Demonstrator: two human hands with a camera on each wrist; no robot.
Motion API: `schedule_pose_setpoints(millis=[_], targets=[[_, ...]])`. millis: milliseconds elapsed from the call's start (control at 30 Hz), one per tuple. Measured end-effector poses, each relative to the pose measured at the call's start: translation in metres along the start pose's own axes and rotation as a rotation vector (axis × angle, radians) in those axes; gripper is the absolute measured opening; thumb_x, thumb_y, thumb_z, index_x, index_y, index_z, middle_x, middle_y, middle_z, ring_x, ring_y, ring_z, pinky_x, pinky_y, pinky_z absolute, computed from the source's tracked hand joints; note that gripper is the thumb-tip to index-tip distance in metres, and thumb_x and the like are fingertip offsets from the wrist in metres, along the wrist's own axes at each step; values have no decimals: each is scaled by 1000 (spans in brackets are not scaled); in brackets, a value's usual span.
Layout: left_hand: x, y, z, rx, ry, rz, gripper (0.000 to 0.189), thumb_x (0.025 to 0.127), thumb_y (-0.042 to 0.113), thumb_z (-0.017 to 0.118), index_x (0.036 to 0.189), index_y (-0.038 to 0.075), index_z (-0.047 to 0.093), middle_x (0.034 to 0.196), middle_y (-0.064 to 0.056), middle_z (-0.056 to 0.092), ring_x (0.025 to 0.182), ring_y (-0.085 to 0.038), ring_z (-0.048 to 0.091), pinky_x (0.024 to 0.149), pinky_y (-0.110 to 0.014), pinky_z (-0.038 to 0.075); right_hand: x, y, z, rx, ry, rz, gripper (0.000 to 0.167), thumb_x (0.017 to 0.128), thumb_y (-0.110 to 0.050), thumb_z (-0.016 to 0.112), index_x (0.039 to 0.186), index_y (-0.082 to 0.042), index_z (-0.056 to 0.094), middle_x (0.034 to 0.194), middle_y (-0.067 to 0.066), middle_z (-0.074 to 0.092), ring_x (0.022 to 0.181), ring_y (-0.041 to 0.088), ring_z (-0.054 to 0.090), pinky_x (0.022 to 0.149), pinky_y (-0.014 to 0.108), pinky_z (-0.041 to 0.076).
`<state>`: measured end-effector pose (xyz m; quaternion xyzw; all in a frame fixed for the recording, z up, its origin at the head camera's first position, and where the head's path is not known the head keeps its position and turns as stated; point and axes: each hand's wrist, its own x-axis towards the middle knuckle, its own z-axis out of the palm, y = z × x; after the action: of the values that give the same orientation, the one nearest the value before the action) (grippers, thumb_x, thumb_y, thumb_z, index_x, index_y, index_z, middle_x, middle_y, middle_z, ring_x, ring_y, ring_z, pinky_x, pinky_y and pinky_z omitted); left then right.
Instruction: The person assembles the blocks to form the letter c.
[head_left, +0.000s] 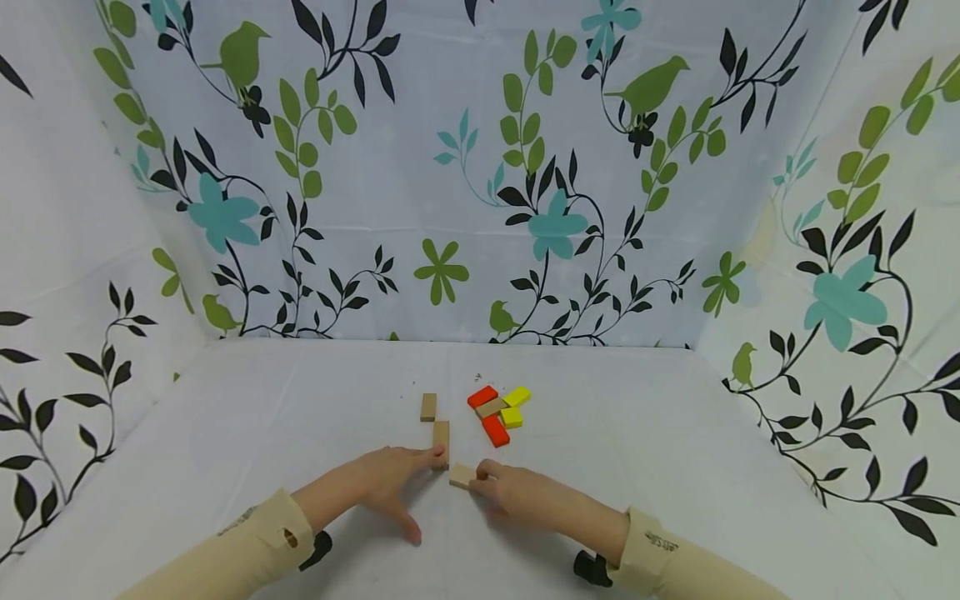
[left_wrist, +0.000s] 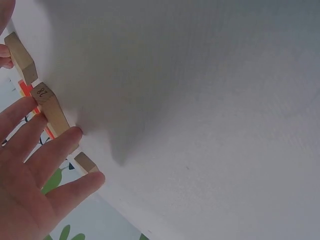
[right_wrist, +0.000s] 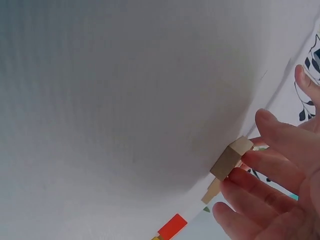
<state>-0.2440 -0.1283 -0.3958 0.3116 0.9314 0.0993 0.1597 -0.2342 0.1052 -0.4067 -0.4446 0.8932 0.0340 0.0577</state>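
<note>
Three plain wooden blocks lie in a loose line on the white cloth. My left hand (head_left: 396, 487) lies flat with straight fingers, its fingertips (left_wrist: 74, 133) touching the near end of the middle block (head_left: 441, 435), which bears a pencilled mark (left_wrist: 44, 93). The far block (head_left: 428, 407) lies free beyond it. My right hand (head_left: 501, 490) touches the nearest block (head_left: 461, 476) with its fingertips (right_wrist: 248, 159); the thumb (right_wrist: 303, 76) stays apart from that block (right_wrist: 230, 157).
A cluster of coloured blocks sits just right of the line: two orange (head_left: 495, 430), two yellow (head_left: 517, 396) and one tan (head_left: 492, 407). Patterned cloth walls (head_left: 480, 167) close in the table at the back and on both sides.
</note>
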Motion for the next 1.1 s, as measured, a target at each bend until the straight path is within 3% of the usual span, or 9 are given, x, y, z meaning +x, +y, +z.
schedule_pose_setpoints(millis=[133, 300, 433, 1100], targets=[[-1, -1, 1, -16, 3, 27, 104, 57, 52, 80, 141, 11, 35, 146, -4, 31, 128, -28, 36, 100, -45, 32, -5, -3, 1, 46, -8, -17, 48, 81, -29, 69, 125, -14, 56, 122, 1, 48, 86, 5, 56, 78, 15, 46], [-4, -1, 1, -6, 9, 52, 101, 57, 52, 80, 139, 11, 38, 146, -5, 31, 128, -28, 36, 101, -45, 31, -9, -6, 2, 27, -1, -71, 51, 83, -33, 65, 128, -12, 53, 135, 6, 43, 108, 10, 54, 86, 19, 44], [-5, 1, 0, -7, 7, 56, 100, 57, 52, 80, 139, 10, 39, 146, -5, 31, 128, -28, 36, 100, -45, 32, -9, -9, 0, 23, -11, -75, 53, 84, -36, 63, 130, -11, 52, 135, 5, 45, 118, 13, 48, 91, 23, 42], [-9, 1, 3, -70, -11, 72, 98, 58, 50, 80, 138, 11, 41, 147, -5, 30, 129, -28, 34, 101, -47, 30, -5, -18, -5, 23, 16, -139, 50, 87, -45, 56, 125, -12, 57, 128, 5, 51, 113, 12, 50, 90, 23, 42]])
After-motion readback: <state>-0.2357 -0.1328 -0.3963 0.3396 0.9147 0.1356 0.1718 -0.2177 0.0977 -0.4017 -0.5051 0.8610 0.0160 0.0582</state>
